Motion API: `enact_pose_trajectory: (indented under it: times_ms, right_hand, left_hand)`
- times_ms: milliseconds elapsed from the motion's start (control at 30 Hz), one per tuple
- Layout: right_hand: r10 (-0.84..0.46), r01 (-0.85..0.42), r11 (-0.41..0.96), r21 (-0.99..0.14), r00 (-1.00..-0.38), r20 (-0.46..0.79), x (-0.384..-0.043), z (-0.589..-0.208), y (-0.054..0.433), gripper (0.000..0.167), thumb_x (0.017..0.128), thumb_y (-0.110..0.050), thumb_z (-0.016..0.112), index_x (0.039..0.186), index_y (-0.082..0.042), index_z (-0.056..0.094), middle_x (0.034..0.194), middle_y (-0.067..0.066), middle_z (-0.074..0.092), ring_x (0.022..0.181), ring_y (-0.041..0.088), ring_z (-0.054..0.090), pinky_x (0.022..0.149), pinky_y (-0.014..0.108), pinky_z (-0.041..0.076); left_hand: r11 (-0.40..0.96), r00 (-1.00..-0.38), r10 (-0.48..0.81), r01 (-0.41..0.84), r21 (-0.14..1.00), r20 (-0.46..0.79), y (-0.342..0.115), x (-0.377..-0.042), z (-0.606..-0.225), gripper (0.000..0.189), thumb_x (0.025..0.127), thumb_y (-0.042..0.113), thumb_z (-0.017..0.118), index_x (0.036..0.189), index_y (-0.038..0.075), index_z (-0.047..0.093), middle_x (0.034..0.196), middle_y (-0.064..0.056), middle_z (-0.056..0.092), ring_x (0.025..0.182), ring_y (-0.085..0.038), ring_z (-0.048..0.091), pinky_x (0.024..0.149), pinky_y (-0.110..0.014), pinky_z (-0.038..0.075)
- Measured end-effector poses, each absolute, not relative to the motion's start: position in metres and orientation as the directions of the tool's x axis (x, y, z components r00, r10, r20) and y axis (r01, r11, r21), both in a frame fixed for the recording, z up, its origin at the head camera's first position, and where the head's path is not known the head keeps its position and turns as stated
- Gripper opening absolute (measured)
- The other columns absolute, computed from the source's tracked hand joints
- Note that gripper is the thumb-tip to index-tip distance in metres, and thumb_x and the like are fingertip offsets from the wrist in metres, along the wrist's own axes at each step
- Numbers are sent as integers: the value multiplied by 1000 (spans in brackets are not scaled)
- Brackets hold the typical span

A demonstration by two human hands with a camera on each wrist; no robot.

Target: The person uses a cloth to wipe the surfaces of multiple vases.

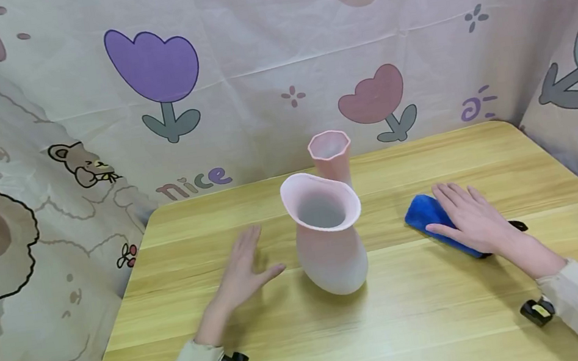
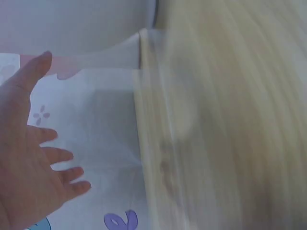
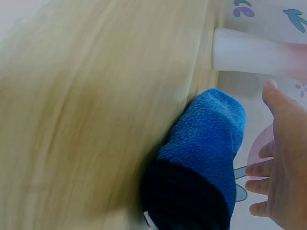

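A large vase (image 1: pixel 334 263), pale pink fading to white with a wavy flared rim, stands upright near the middle of the wooden table. Just left of it in the head view is my left hand (image 1: pixel 246 273), thumb spread and fingers extended, holding nothing. My right hand (image 1: pixel 472 219) hovers over a blue fuzzy cloth bundle (image 1: pixel 427 213) with a black end, overlapping it in the head view. From the right wrist, the bundle (image 3: pixel 206 129) lies on the table, and a gap shows between it and the spread fingers (image 3: pixel 261 170).
Behind the large vase stands a slimmer pink vase (image 1: pixel 332 165) with a faceted rim. A printed curtain (image 1: pixel 258 37) hangs along the table's back and sides. The wooden table (image 1: pixel 398 325) reaches that curtain at its far edge.
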State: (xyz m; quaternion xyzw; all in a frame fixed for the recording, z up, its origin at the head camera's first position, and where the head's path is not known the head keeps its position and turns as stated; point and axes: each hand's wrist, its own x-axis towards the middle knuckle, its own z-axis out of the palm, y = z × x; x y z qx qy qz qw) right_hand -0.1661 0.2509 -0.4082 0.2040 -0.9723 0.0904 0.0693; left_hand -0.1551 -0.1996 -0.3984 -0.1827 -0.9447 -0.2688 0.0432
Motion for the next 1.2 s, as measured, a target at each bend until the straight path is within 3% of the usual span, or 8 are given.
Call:
enact_pose_trajectory:
  times_ms: [200,400,633,800,1200]
  right_hand:
    - [-393,-418,893,-166,-905,165,-169,-404,246,80,89,-50,48,139,8,24,140,30,27,128,45,23,103,62,15]
    - [-381,-401,901,-167,-914,136,-171,-399,242,82,88,-52,48,138,8,25,140,29,28,128,44,24,103,61,16]
    - [-373,-375,900,-224,-926,53,-177,-400,232,85,89,-53,45,138,11,20,137,33,30,123,48,29,100,64,19]
    - [-344,-335,907,-256,-939,9,-185,-404,227,87,89,-52,46,138,14,16,136,35,29,122,51,28,100,63,19]
    - [-241,-218,929,-300,-970,-43,-200,-421,218,75,91,-43,48,131,18,29,126,39,39,114,52,37,94,59,33]
  left_hand:
    - [661,-904,330,427,617,272,-182,-156,-393,91,70,41,75,142,11,28,145,-10,30,131,-33,27,102,-56,27]
    - [493,-872,348,482,724,344,-165,-155,-392,82,66,23,81,135,10,40,135,-8,43,121,-27,41,97,-46,40]
    - [383,-864,355,483,788,357,-149,-153,-397,82,63,11,82,133,4,39,133,-14,43,117,-33,43,94,-49,42]
    - [353,-868,362,465,812,340,-137,-139,-374,77,63,2,79,130,-4,39,129,-21,43,114,-39,43,92,-54,41]
    - [314,-871,376,440,842,315,-136,-136,-371,69,67,2,76,128,-4,43,125,-20,49,111,-34,48,88,-54,44]
